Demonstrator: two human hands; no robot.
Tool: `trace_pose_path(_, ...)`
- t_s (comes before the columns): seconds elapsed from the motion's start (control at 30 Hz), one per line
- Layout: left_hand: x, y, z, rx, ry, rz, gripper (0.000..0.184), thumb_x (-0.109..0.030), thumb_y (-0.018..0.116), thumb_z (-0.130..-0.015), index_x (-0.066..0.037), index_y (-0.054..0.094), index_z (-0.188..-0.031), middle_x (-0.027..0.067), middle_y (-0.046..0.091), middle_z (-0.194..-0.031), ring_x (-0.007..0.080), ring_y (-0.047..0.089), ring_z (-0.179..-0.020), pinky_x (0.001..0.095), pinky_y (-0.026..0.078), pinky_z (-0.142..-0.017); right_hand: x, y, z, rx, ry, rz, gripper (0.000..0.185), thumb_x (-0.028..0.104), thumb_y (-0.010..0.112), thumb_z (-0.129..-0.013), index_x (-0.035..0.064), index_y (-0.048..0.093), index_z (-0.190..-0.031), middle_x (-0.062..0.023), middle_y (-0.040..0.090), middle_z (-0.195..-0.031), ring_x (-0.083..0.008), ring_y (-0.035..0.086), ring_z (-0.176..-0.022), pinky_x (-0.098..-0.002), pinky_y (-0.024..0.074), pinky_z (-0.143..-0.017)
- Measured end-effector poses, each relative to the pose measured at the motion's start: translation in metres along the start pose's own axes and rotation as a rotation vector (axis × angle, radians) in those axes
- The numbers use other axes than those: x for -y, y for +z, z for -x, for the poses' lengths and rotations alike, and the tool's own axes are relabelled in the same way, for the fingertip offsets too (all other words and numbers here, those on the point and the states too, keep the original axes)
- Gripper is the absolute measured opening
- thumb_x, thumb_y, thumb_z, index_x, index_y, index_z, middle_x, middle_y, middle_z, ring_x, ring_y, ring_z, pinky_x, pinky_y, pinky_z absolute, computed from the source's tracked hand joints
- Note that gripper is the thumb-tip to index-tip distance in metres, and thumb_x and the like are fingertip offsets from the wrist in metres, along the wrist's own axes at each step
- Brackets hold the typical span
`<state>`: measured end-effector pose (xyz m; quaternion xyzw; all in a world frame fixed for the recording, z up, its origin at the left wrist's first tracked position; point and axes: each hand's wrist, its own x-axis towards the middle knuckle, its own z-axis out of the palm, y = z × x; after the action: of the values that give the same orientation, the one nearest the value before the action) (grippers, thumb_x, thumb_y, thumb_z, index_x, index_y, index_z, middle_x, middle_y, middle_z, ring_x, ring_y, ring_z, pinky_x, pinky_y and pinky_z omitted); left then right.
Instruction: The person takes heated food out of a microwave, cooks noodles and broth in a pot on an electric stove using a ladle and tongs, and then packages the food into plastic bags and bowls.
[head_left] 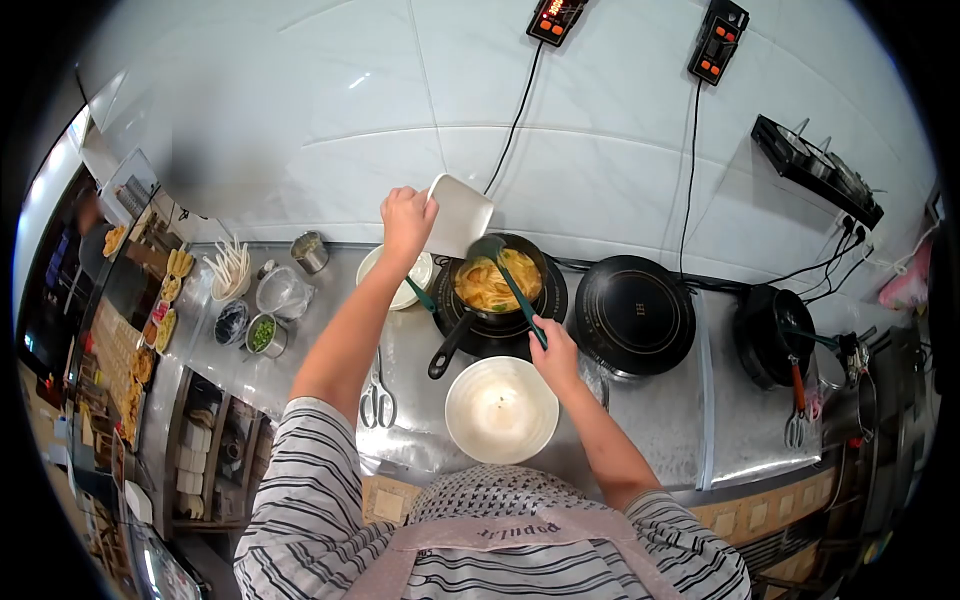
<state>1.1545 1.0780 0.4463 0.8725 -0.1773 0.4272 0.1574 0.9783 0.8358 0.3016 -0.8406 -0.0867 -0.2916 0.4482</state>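
White tray (459,213) is leaning by the frying pan (452,345) while a green spatula (520,294) is reaching in

Chopped greens (264,333) are sitting in a metal cup at the left, and scissors (378,404) are lying on the worktop (420,445). The left hand (408,222) is gripping the white tray, which is standing steeply tilted just beside the pan's far rim; whether anything is leaving it is not showing. Holding its lower edge close to that rim should be limiting spills. Yellow food (497,282) is lying inside the pan, which is resting on an induction cooker (559,302). The white bowl (502,410) is sitting nearer the body, bearing pale residue. The right hand (556,352) is grasping the spatula's handle, its head dipping at the pan's far side. Drawing the spatula low and gently should be turning the food without pushing it over the rim; since no hand is touching the pan's handle, sideways force should be staying light.
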Motion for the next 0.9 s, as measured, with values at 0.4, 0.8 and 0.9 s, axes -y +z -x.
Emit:
trace_pose_path(0.4,-0.015,0.028,0.048,0.174,-0.904,0.891,0.022,-0.020,0.047,-0.087,-0.003,0.059,-0.093,0.0076,0.059,-0.081,0.0217,0.061,-0.075,0.0341,0.047,-0.064,0.029,-0.037,-0.014,-0.008,-0.041,0.380,0.031,0.028,0.065,-0.077,0.0083,0.064,-0.102,-0.0111,0.053,-0.101,-0.0329,0.048,-0.090,-0.0395,0.0385,-0.078)
trace_pose_path(0.8,-0.343,0.005,0.183,1.091,-1.159,1.619,0.060,-0.028,0.061,-0.087,-0.022,0.027,-0.136,0.0002,0.047,-0.112,0.0146,0.045,-0.105,0.0405,0.037,-0.092,-0.025,-0.169,0.088,-0.790,0.830,-0.685,0.033,0.016,0.046,-0.089,0.0032,0.038,-0.119,-0.0013,0.050,-0.074,-0.0079,0.045,-0.059,-0.0213,0.0370,-0.050)
trace_pose_path(0.9,-0.344,0.007,0.207,1.147,-0.885,1.495,0.060,-0.021,0.062,-0.085,-0.014,0.032,-0.136,0.0051,0.044,-0.112,0.0149,0.043,-0.106,0.0311,0.036,-0.093,-0.111,-0.241,0.103,-0.768,0.937,-0.572,0.028,0.015,0.047,-0.086,0.0047,0.044,-0.112,0.0011,0.047,-0.063,-0.0067,0.042,-0.050,-0.0211,0.0331,-0.043)
